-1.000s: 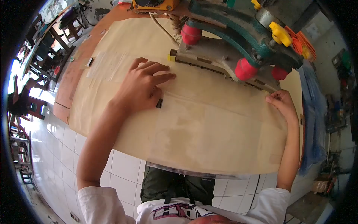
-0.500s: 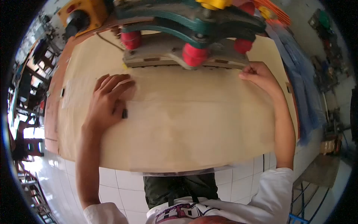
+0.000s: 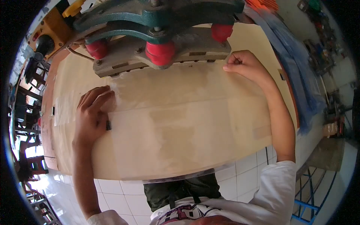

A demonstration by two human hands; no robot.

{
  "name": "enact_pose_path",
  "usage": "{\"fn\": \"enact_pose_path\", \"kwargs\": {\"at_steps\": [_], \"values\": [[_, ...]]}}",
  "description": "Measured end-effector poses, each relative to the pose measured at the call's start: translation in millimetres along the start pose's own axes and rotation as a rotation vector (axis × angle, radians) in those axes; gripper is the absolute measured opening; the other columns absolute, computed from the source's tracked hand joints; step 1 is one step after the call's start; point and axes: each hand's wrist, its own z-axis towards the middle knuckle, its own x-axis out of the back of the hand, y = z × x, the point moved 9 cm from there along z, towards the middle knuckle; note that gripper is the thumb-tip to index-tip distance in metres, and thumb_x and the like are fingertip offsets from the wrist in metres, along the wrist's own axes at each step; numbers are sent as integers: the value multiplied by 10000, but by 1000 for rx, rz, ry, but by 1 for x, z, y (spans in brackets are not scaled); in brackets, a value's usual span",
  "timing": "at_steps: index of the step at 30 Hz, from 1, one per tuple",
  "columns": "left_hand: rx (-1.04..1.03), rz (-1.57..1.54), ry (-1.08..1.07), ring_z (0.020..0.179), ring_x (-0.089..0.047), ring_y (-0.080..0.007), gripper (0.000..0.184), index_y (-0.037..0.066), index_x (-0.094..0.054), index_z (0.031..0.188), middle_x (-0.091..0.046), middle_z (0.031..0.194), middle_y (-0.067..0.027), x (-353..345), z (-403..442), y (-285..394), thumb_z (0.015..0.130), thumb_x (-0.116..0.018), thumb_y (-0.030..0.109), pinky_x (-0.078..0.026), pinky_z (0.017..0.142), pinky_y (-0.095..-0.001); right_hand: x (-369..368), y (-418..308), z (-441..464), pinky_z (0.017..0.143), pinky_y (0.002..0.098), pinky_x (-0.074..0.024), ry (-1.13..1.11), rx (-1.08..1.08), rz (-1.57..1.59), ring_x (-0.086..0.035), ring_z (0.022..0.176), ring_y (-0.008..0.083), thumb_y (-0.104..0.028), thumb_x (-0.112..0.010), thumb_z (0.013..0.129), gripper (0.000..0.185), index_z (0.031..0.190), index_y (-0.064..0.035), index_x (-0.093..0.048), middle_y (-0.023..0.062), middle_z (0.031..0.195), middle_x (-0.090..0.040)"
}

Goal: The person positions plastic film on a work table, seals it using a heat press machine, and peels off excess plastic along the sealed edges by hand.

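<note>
A clear plastic sheet lies over the tan covered table and hangs past its front edge. My left hand rests at the sheet's left side, fingers bent and pressed together; what they hold, if anything, is too small to make out. A small black piece shows by its thumb. My right hand pinches the sheet's far right corner, beside the right end of the machine's metal bar. The bar spans the sheet's far edge, under red knobs and a green frame.
A yellow box with a black knob stands at the back left. Blue plastic sheets hang along the right edge. A blue metal stand is at the lower right, and stools are at the left.
The view has turned, so the machine and table appear further left. Both hands remain at the two sides of the sheet. The bar's gap from the table cannot be judged.
</note>
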Motion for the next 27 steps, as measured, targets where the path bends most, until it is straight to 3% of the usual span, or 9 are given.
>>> {"fn": "enact_pose_path", "kwargs": {"at_steps": [3, 5, 15, 17, 19, 27], "values": [[-11, -2, -2, 1104, -548, -350, 531, 35, -635, 1059, -606, 1163, -151, 0, 0, 0, 555, -482, -31, -425, 963, -432, 0, -3, -1, 537, 207, -381, 10, -28, 47, -502, 607, 45, -179, -727, 788, 202, 730, -41, -592, -22, 661, -571], [-22, 1, 0, 1105, -548, -350, 537, 36, -635, 1064, -605, 1166, -149, 0, -1, 1, 554, -482, -32, -425, 962, -431, 4, -4, -2, 517, 263, -412, 46, -25, 80, -515, 564, 85, -215, -769, 720, 247, 692, -21, -619, 6, 616, -576], [-21, 14, -6, 1102, -549, -339, 536, 38, -635, 1080, -605, 1172, -137, 4, -2, 4, 571, -476, -23, -416, 972, -425, 7, -4, 2, 483, 262, -381, 0, -122, 58, -493, 533, 85, -237, -787, 703, 264, 677, -41, -613, 13, 599, -565], [-13, 14, -3, 1099, -551, -336, 532, 38, -634, 1078, -606, 1168, -135, 5, -2, 4, 573, -478, -19, -415, 973, -424, 4, -2, 4, 442, 214, -313, -44, -172, 65, -446, 521, 52, -216, -777, 737, 248, 731, -49, -595, -17, 629, -550], [9, -25, -56, 1128, -533, -370, 505, 16, -626, 1083, -594, 1184, -178, 2, -2, 1, 604, -469, -3, -386, 1011, -447, 4, -1, 4, 447, 212, -318, -52, -181, 76, -447, 523, 52, -216, -777, 738, 248, 733, -46, -597, -13, 635, -558], [4, -26, -40, 1127, -537, -363, 535, 18, -623, 1077, -593, 1187, -169, 2, -3, 2, 570, -454, -11, -393, 1009, -446, 5, 4, 6, 437, 246, -352, 16, -104, 97, -471, 506, 77, -239, -793, 697, 280, 703, -23, -615, 7, 592, -549]]}}
